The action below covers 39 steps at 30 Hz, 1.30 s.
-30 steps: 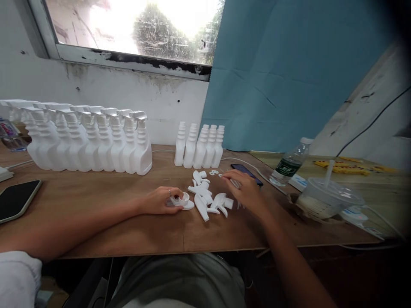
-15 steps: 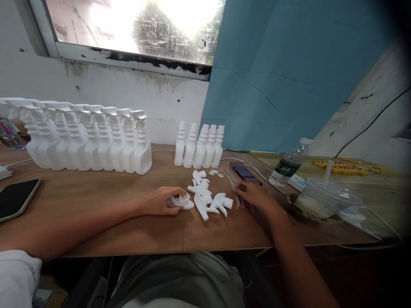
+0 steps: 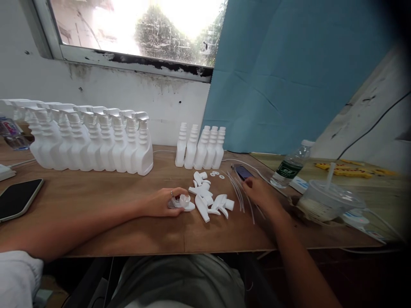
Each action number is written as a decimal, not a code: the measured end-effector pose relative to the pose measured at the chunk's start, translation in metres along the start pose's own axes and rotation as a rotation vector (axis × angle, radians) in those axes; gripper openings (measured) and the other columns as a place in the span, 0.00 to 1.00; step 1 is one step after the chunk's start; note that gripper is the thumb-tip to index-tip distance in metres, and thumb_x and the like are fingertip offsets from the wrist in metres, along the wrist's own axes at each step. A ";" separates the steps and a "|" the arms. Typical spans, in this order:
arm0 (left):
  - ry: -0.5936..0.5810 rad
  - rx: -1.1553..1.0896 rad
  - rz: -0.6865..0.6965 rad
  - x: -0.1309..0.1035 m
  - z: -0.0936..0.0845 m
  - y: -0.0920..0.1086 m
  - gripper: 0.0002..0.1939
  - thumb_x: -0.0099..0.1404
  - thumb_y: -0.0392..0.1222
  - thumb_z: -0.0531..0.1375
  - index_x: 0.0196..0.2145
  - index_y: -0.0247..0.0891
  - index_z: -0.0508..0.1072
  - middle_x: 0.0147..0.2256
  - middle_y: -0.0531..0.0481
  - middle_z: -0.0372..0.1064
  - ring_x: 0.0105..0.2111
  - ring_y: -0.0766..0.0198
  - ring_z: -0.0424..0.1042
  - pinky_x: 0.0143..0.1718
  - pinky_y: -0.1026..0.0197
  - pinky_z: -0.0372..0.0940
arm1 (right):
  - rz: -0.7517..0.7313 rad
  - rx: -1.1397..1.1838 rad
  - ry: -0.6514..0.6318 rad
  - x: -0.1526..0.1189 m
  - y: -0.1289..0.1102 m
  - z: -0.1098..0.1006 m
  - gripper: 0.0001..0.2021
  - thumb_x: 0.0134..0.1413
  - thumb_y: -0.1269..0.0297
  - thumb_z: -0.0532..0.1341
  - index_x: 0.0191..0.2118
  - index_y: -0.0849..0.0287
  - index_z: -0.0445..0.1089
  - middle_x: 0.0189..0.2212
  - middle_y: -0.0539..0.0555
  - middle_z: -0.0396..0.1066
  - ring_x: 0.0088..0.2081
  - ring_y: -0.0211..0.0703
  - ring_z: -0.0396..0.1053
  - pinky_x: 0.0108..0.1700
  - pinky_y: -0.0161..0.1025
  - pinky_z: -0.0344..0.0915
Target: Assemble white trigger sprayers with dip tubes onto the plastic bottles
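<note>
My left hand (image 3: 168, 202) rests on the table, its fingers closed around a white trigger spray head (image 3: 184, 201) with a clear part. Several loose white trigger spray heads (image 3: 203, 206) lie in a pile just to its right. My right hand (image 3: 260, 193) is low over thin clear plastic tubes (image 3: 239, 194) lying loosely on the table. Its fingers are bent but not closed, and the fingertips cover the near end of a phone (image 3: 244, 172). Whether they touch the phone or a tube is hard to see. Small white rings (image 3: 215, 173) lie beyond the pile.
White spray bottles with heads fitted (image 3: 118, 149) stand in rows at the left back. Several bottles without heads (image 3: 201, 149) stand at the centre back. A water bottle (image 3: 290, 167) and a lidded cup (image 3: 324, 201) are at right; another phone (image 3: 19, 200) lies at far left.
My right hand has shifted right and away from most of the tubes, toward the near end of the phone. The tubes lie more spread out. My left hand keeps its hold.
</note>
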<state>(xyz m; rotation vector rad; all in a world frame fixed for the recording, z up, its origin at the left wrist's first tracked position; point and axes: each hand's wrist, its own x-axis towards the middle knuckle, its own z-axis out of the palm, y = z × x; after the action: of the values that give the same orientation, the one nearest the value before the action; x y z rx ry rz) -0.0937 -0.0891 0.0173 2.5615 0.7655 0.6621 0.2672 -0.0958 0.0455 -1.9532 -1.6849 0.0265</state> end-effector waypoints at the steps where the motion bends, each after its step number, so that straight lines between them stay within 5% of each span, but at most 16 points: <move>1: -0.008 0.000 0.029 0.000 0.000 -0.001 0.19 0.61 0.46 0.61 0.50 0.40 0.68 0.39 0.50 0.73 0.35 0.65 0.71 0.38 0.66 0.63 | -0.021 0.182 0.064 -0.003 -0.009 -0.003 0.06 0.57 0.63 0.56 0.30 0.57 0.64 0.21 0.51 0.68 0.24 0.42 0.69 0.29 0.36 0.57; 5: -0.036 0.022 0.174 0.000 -0.001 -0.006 0.16 0.66 0.49 0.57 0.48 0.39 0.70 0.41 0.47 0.71 0.36 0.65 0.70 0.38 0.66 0.62 | -0.127 1.013 0.132 -0.019 -0.063 -0.013 0.12 0.56 0.51 0.59 0.37 0.52 0.59 0.19 0.41 0.54 0.15 0.33 0.54 0.19 0.32 0.47; 9: -0.049 0.044 0.217 0.001 -0.003 -0.008 0.15 0.69 0.50 0.55 0.48 0.39 0.70 0.38 0.47 0.70 0.35 0.64 0.69 0.37 0.65 0.61 | -0.155 1.395 -0.161 -0.031 -0.121 -0.014 0.13 0.48 0.57 0.66 0.36 0.55 0.65 0.22 0.43 0.51 0.20 0.32 0.51 0.20 0.31 0.42; 14: -0.062 0.028 0.212 -0.001 -0.005 -0.006 0.15 0.69 0.50 0.55 0.46 0.38 0.70 0.38 0.47 0.70 0.35 0.65 0.69 0.38 0.65 0.61 | -0.146 1.700 -0.513 -0.031 -0.169 0.001 0.12 0.50 0.59 0.64 0.28 0.58 0.61 0.20 0.43 0.46 0.20 0.31 0.45 0.21 0.30 0.41; 20: -0.053 -0.017 0.138 -0.002 -0.004 -0.005 0.16 0.66 0.51 0.58 0.46 0.38 0.67 0.38 0.49 0.71 0.33 0.66 0.69 0.36 0.65 0.61 | -0.083 1.797 -0.692 -0.039 -0.193 0.024 0.25 0.55 0.52 0.60 0.21 0.56 0.44 0.16 0.41 0.35 0.17 0.30 0.33 0.18 0.30 0.33; 39: -0.006 -0.070 0.147 -0.001 0.002 -0.010 0.14 0.64 0.50 0.59 0.41 0.38 0.69 0.35 0.50 0.70 0.31 0.66 0.68 0.34 0.66 0.61 | -0.147 1.771 -0.744 -0.043 -0.193 0.041 0.27 0.53 0.49 0.61 0.20 0.56 0.43 0.14 0.40 0.36 0.15 0.28 0.33 0.15 0.28 0.34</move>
<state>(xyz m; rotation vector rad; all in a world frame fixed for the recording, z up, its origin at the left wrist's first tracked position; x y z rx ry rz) -0.0973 -0.0825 0.0107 2.5723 0.5462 0.7125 0.0684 -0.1077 0.0767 -0.3938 -1.1663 1.6686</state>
